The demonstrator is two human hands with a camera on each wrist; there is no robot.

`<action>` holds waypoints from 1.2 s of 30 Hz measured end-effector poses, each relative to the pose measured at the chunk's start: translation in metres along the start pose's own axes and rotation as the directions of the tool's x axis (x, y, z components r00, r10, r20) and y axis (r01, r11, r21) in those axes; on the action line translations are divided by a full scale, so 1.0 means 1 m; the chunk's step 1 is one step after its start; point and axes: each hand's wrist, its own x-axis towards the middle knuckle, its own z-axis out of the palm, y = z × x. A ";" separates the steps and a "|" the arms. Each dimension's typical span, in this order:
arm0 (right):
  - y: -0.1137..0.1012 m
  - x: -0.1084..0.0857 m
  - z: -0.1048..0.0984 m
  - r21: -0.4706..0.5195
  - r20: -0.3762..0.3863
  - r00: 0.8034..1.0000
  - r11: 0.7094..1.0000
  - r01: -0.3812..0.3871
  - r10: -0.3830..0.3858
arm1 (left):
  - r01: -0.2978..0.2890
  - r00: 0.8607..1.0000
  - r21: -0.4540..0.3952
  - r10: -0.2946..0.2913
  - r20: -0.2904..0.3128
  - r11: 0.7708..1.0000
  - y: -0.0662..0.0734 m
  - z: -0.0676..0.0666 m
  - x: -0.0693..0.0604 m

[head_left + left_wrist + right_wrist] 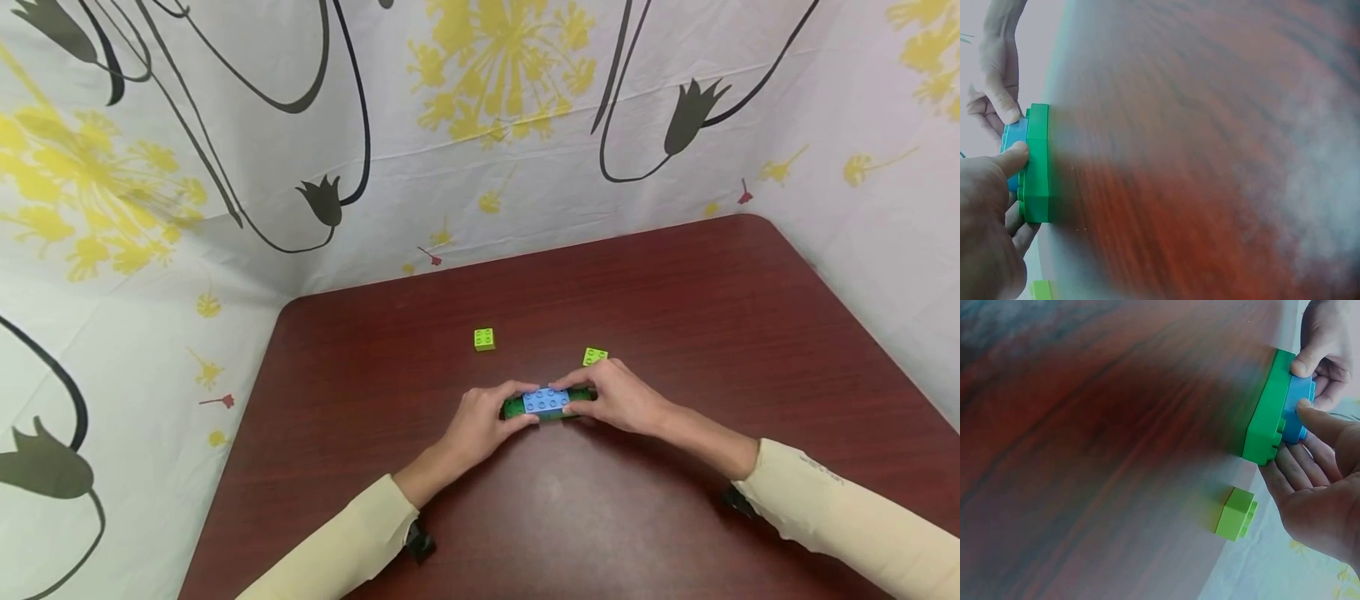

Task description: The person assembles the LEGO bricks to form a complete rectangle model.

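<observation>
A blue building brick (546,401) with studs on top sits across the middle of a longer green brick base (513,408) on the table. Thumb and fingers of my left hand (478,427) pinch the blue brick's left part from near and far sides. My right hand (628,396) pinches its right part in the same way. In the left wrist view, a seam crosses the green base (1037,162). The right wrist view has both thumbs pressed against the side of the blue brick (1298,394). Fingers hide part of the green base.
One lime-green brick (483,339) stands farther back on the dark red table (360,400). Another lime-green brick (595,357) lies just behind my right hand, partly covered by it. A patterned white cloth (465,183) hangs along the table's back and sides.
</observation>
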 end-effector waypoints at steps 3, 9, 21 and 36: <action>0.001 0.001 -0.001 0.002 0.003 1.000 1.000 0.004 -0.004 | 0.011 1.000 0.017 -0.011 0.027 1.000 0.001 -0.003 0.002; 0.004 0.003 -0.003 0.016 0.013 0.999 0.999 0.036 -0.036 | 0.015 0.997 0.017 -0.016 0.078 1.000 0.005 -0.009 0.005; 0.005 0.002 0.003 0.053 -0.012 1.000 0.999 0.005 -0.005 | 0.013 1.000 -0.052 -0.012 0.018 0.999 0.006 -0.013 0.003; 0.004 0.004 0.003 0.049 -0.007 1.000 0.999 0.023 -0.023 | 0.016 1.000 -0.064 -0.016 0.001 0.998 0.003 -0.010 0.001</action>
